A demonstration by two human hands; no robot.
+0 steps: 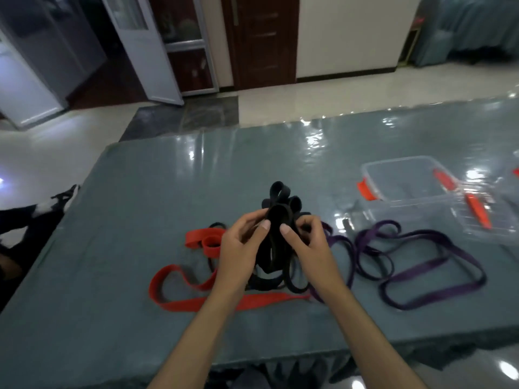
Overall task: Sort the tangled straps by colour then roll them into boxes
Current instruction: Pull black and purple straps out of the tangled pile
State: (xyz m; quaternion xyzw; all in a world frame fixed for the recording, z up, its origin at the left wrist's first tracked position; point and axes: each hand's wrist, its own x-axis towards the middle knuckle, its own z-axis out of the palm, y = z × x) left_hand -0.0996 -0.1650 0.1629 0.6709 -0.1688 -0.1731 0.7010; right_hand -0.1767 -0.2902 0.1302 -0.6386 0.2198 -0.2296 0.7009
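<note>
A bundle of black straps (276, 220) is lifted above the table's middle, its loops sticking up and more loops hanging down to the cloth. My left hand (241, 248) grips the bundle's left side with the thumb pressed on the front. My right hand (304, 242) grips its right side in the same way. A red strap (179, 300) lies on the table to the left and under my forearms, partly curled near its far end. A purple strap (415, 265) sprawls in loose loops on the right.
A clear plastic box (404, 181) with orange clips stands at the back right, with its clear lid (474, 217) beside it. The grey-green cloth-covered table (140, 192) ends at the left, where a person's dark-clothed legs and a shoe (61, 200) show.
</note>
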